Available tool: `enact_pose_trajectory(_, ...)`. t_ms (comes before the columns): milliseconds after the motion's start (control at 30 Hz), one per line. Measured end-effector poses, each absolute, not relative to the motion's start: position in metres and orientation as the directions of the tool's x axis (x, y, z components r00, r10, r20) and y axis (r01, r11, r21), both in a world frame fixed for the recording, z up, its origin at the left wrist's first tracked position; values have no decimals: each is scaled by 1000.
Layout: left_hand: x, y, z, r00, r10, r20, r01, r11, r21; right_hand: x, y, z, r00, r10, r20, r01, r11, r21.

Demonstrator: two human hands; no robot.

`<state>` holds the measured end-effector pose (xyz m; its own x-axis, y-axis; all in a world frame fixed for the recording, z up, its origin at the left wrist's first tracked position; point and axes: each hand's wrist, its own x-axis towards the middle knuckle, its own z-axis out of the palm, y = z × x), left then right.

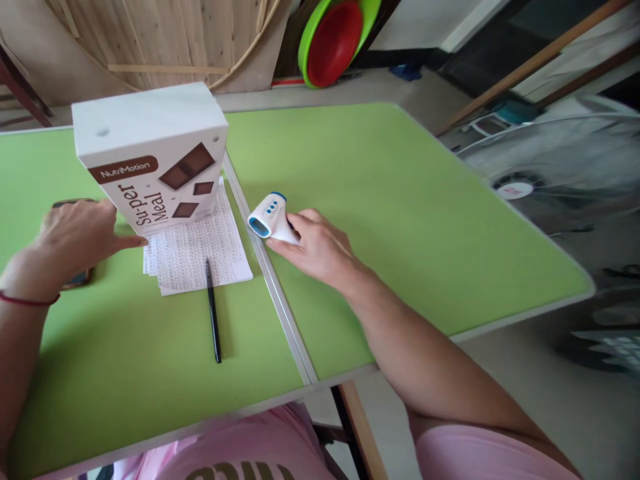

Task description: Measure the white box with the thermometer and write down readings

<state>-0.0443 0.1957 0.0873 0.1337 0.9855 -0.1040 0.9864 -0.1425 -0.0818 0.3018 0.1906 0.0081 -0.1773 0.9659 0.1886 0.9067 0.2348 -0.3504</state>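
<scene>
My right hand (pixel 320 243) is wrapped around the handle of a white and blue infrared thermometer (pixel 270 217), held over the table's metal seam. My left hand (pixel 83 233) is at the lower left edge of a tall white NutriMotion box (pixel 155 167). Its thumb stretches across the box's front bottom corner, and the other fingers are partly hidden along the side. The box stands upright on handwritten paper sheets (pixel 200 250). A black pen (pixel 213 313) lies with its tip on the paper. Beneath my left hand, a phone (pixel 80 277) is mostly covered.
The green table (pixel 400 220) has a metal strip (pixel 280 300) running across it. On the right stands a large fan (pixel 520 190). Behind the table are a round wooden board (pixel 165 40) and red and green basins (pixel 335 43).
</scene>
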Motion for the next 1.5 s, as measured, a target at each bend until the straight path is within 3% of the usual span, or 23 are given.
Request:
enact_pose_trajectory(33, -41, 191, 93, 81, 977, -196, 967, -124, -221, 304, 192, 6, -181, 966, 183, 916, 234, -326)
enact_pose_trajectory(100, -33, 180, 100, 80, 947, -310, 918, -191, -347, 307, 194, 4, -187, 968, 167, 934, 228, -276)
enact_pose_trajectory(167, -23, 169, 103, 179, 923, -342, 894, -298, -335, 308, 193, 5, -194, 960, 201, 949, 236, -208)
enact_pose_trajectory(300, -3, 152, 102, 315, 883, -348, 853, -424, -305, 289, 178, 10, -317, 815, 485, 893, 428, -136)
enact_pose_trajectory(433, 8, 140, 93, 392, 825, -406, 799, -525, -295, 253, 152, 4, -686, 492, 536, 510, 851, -127)
enact_pose_trajectory(633, 18, 128, 72, 570, 794, -209, 752, -607, -257, 236, 140, 2, -792, 388, 472, 445, 895, 11)
enact_pose_trajectory(767, 31, 130, 73, 545, 802, -244, 788, -589, -178, 252, 149, 12, -824, 296, 484, 387, 917, 97)
enact_pose_trajectory(833, 36, 132, 72, 532, 807, -257, 798, -579, -165, 263, 154, 15, -771, 336, 541, 387, 922, -22)
enact_pose_trajectory(900, 40, 132, 68, 560, 796, -229, 792, -596, -134, 270, 158, 16, -584, 486, 650, 393, 870, -297)
enact_pose_trajectory(967, 43, 130, 60, 615, 766, -187, 768, -635, -78, 272, 158, 15, -278, 662, 697, 314, 748, -585)
enact_pose_trajectory(1033, 46, 127, 53, 664, 729, -164, 737, -676, -20, 268, 157, 12, -67, 804, 591, 202, 591, -781)
enact_pose_trajectory(1100, 49, 125, 47, 691, 705, -158, 715, -699, 5, 261, 156, 8, -82, 910, 405, 147, 413, -899)
enact_pose_trajectory(1200, 51, 124, 42, 705, 693, -147, 700, -714, -5, 253, 155, 2, -198, 951, 239, 130, 267, -955)
enact_pose_trajectory(1367, 52, 124, 38, 710, 690, -141, 694, -719, -21, 254, 161, -1, -163, 961, 222, 146, 246, -958)
enact_pose_trajectory(1500, 53, 124, 40, 694, 698, -176, 702, -710, -51, 260, 166, 2, -241, 946, 216, 231, 272, -934)
